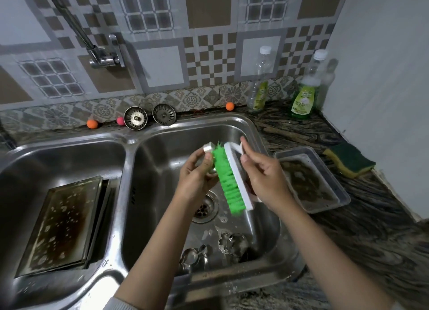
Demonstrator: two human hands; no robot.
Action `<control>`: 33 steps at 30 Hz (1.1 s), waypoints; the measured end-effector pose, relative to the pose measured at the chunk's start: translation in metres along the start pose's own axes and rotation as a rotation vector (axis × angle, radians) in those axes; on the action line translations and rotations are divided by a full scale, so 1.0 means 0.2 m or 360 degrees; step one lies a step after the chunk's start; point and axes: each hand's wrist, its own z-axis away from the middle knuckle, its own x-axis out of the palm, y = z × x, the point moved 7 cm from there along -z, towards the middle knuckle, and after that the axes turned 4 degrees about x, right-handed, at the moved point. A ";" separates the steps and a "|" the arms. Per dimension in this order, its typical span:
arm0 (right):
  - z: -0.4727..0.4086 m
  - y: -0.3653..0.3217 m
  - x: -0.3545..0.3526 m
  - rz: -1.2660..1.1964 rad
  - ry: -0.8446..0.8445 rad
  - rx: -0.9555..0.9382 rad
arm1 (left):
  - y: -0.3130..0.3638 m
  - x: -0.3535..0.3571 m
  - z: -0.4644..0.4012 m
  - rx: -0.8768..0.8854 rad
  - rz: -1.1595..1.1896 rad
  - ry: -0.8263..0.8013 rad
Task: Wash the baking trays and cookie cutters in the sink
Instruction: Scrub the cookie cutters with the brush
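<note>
Over the right sink basin (250, 133), my left hand (197, 177) grips a small metal cookie cutter (209, 148). My right hand (262, 172) holds a white scrubbing brush with green bristles (228, 179), and the bristles press against the cutter. More metal cookie cutters lie on the basin floor: a flower-shaped one (232, 241) and another (192, 257) nearer the front. Stained, soapy baking trays (62, 223) lean stacked in the left basin (69, 151).
A clear plastic tub with dirty water (312, 182) stands on the counter right of the sink, a yellow-green sponge (350, 160) beyond it. Two dish-soap bottles (303, 98) stand at the back right. Two strainer plugs (135, 118) and small coloured balls sit behind the sink. The tap (102, 56) juts from the wall.
</note>
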 end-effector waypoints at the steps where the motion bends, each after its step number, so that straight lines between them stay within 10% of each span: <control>1: 0.02 0.03 0.00 0.0004 -0.0052 0.0010 | 0.02 -0.03 -0.01 0.0021 0.0036 0.0035; 14: 0.00 0.07 -0.05 -0.0136 0.0138 0.0071 | -0.06 -0.06 -0.01 0.0011 -0.0370 0.0171; 33: -0.01 0.14 -0.11 0.0054 0.0295 0.0154 | -0.09 0.05 0.05 -0.0179 -0.0134 -0.0643</control>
